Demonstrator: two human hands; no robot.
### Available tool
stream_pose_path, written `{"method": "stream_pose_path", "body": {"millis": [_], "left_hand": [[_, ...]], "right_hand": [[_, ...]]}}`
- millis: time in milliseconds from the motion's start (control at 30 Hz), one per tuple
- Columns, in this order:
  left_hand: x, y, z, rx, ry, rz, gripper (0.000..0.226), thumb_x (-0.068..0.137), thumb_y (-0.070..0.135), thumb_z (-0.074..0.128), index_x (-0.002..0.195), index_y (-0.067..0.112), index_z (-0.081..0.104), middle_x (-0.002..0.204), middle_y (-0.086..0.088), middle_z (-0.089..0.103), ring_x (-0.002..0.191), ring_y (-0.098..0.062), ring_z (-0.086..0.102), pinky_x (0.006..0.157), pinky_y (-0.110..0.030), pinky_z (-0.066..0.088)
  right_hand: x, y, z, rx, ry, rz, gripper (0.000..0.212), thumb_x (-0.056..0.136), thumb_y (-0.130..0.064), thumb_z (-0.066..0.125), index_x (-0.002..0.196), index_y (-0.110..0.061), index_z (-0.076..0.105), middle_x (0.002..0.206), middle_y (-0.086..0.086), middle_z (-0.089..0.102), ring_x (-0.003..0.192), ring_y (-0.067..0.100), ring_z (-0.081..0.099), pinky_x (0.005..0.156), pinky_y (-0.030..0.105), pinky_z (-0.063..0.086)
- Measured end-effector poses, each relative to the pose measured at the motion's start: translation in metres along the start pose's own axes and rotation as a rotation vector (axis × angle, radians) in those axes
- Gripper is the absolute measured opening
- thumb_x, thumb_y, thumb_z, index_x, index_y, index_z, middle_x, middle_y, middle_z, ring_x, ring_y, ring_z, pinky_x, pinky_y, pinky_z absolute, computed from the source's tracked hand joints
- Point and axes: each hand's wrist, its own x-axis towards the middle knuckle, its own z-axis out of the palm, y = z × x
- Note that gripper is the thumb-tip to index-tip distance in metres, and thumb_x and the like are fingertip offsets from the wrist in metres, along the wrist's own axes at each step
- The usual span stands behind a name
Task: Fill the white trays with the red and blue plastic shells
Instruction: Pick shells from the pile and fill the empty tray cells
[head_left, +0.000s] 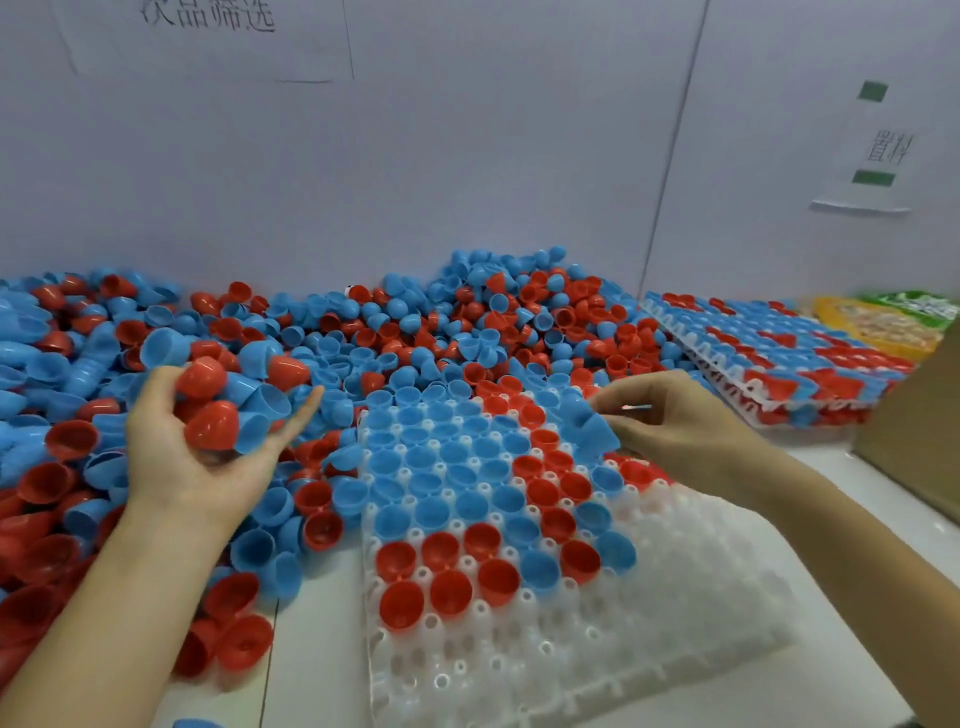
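A white tray (649, 613) lies in front of me, its far and left sockets holding red and blue shells with their open sides up, its near right sockets bare. My left hand (182, 457), palm up, cups several red and blue shells (218, 415) above the loose pile (322, 332). Over the tray's far right part, my right hand (685, 426) pinches a blue shell (592, 431).
A stack of filled white trays (779, 364) sits at the right against the wall. A cardboard box (919, 431) stands at the right edge, with yellow and green packets (883, 322) behind it. Loose shells cover the table's left side. A white wall closes the back.
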Motion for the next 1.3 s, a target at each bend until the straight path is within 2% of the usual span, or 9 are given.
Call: {"method": "stream_pose_path", "body": {"millis": [233, 333, 433, 633, 700, 867, 967, 1033, 1300], "left_hand": [[-0.004, -0.002, 0.003, 0.023, 0.002, 0.023, 0.1, 0.046, 0.022, 0.078, 0.143, 0.015, 0.055, 0.127, -0.014, 0.069, 0.116, -0.04, 0.065, 0.086, -0.059, 0.058], [-0.005, -0.002, 0.002, 0.03, -0.004, 0.027, 0.087, 0.058, 0.025, 0.072, 0.143, 0.017, 0.056, 0.126, -0.013, 0.07, 0.115, -0.038, 0.066, 0.086, -0.059, 0.057], [-0.004, -0.003, 0.001, 0.023, -0.006, 0.016, 0.087, 0.06, 0.025, 0.07, 0.145, 0.016, 0.053, 0.129, -0.012, 0.068, 0.118, -0.039, 0.065, 0.087, -0.059, 0.057], [-0.004, -0.003, 0.002, 0.049, -0.013, 0.019, 0.079, 0.06, 0.025, 0.068, 0.138, 0.012, 0.057, 0.125, -0.011, 0.071, 0.114, -0.036, 0.067, 0.085, -0.058, 0.058], [-0.004, -0.003, 0.0, 0.06, -0.019, 0.016, 0.066, 0.062, 0.024, 0.067, 0.127, 0.012, 0.059, 0.122, -0.01, 0.072, 0.113, -0.035, 0.069, 0.085, -0.058, 0.058], [-0.007, -0.003, 0.003, 0.049, -0.028, 0.006, 0.078, 0.065, 0.024, 0.068, 0.141, 0.012, 0.054, 0.129, -0.011, 0.069, 0.116, -0.037, 0.066, 0.087, -0.059, 0.058], [-0.008, -0.003, 0.004, 0.029, -0.016, 0.009, 0.081, 0.067, 0.023, 0.069, 0.145, 0.013, 0.051, 0.128, -0.012, 0.069, 0.115, -0.037, 0.067, 0.086, -0.059, 0.057], [-0.006, -0.003, 0.002, 0.015, -0.012, 0.005, 0.066, 0.082, 0.02, 0.065, 0.146, 0.015, 0.05, 0.127, -0.012, 0.069, 0.115, -0.038, 0.067, 0.085, -0.06, 0.057], [-0.002, -0.005, 0.0, 0.053, -0.021, -0.017, 0.037, 0.083, 0.021, 0.063, 0.119, 0.014, 0.057, 0.126, -0.012, 0.07, 0.115, -0.037, 0.067, 0.082, -0.058, 0.059]], "right_hand": [[-0.032, 0.015, -0.025, -0.307, -0.118, 0.0, 0.028, 0.09, -0.012, 0.069, 0.082, -0.038, 0.069, 0.08, -0.02, 0.07, 0.071, 0.007, 0.066, 0.068, 0.021, 0.055], [-0.036, 0.017, -0.024, -0.441, -0.189, 0.022, 0.029, 0.089, -0.016, 0.072, 0.081, -0.043, 0.066, 0.078, -0.024, 0.068, 0.078, -0.002, 0.064, 0.069, 0.015, 0.053], [-0.034, 0.02, -0.018, -0.546, -0.234, 0.04, 0.017, 0.089, -0.023, 0.073, 0.093, -0.039, 0.073, 0.085, -0.024, 0.065, 0.086, -0.008, 0.06, 0.075, 0.011, 0.052], [-0.03, 0.018, -0.003, -0.741, -0.352, 0.088, 0.021, 0.091, -0.03, 0.071, 0.111, -0.03, 0.074, 0.094, -0.022, 0.061, 0.079, 0.004, 0.062, 0.075, 0.018, 0.056], [-0.028, 0.017, -0.001, -0.769, -0.362, 0.108, 0.022, 0.09, -0.03, 0.072, 0.112, -0.031, 0.074, 0.098, -0.019, 0.064, 0.08, 0.004, 0.062, 0.069, 0.017, 0.055], [-0.023, 0.014, 0.001, -0.832, -0.397, 0.118, 0.025, 0.089, -0.028, 0.073, 0.114, -0.028, 0.075, 0.095, -0.017, 0.064, 0.074, 0.003, 0.061, 0.055, 0.01, 0.043], [-0.02, 0.012, -0.003, -0.805, -0.43, 0.128, 0.024, 0.091, -0.023, 0.072, 0.115, -0.026, 0.075, 0.095, -0.019, 0.068, 0.075, 0.001, 0.064, 0.067, 0.011, 0.054], [-0.018, 0.012, -0.006, -0.788, -0.431, 0.125, 0.024, 0.09, -0.021, 0.073, 0.113, -0.026, 0.076, 0.1, -0.017, 0.073, 0.078, 0.0, 0.067, 0.074, 0.014, 0.057], [-0.015, 0.012, -0.008, -0.727, -0.389, 0.107, 0.017, 0.084, -0.022, 0.078, 0.101, -0.026, 0.079, 0.085, -0.02, 0.071, 0.072, -0.008, 0.067, 0.07, 0.009, 0.055]]}}
